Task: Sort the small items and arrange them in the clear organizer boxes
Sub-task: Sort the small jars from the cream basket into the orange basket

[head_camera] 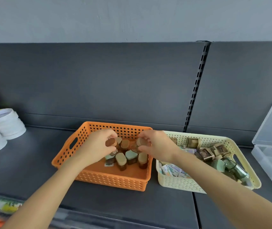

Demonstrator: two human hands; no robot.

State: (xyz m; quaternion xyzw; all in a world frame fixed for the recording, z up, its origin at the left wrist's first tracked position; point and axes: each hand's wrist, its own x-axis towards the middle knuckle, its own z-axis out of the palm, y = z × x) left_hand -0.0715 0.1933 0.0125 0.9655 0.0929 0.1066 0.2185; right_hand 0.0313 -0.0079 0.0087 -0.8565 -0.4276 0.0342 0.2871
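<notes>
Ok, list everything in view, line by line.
orange basket: one, orange, centre of shelf
small jars: several, brown, tan or mint lids, in orange basket
cream basket: one, cream, beside orange basket's right
mixed small items: many, brown, green, pale, in cream basket
clear organizer boxes: count unclear, clear, far right
white round containers: few, white, far left
left hand: one, grips brown-lidded jar over orange basket
right hand: one, grips tan-lidded jar there

Mostly plastic, set on matt dark shelving.
Orange basket (pixel 115 180) and cream basket (pixel 173 182): moulded plastic, perforated walls, dull sheen. Clear organizer box (pixel 271 129): smooth translucent plastic, lid slightly glossy. Small jars (pixel 121 160): brown see-through bodies, glass or plastic unclear; caps matt tan, wood-like. Shelf (pixel 32 162): dark grey, smooth, matt. Slotted upright (pixel 196 86): black, looks metal. White rolls (pixel 8 123): matt, material unclear.
</notes>
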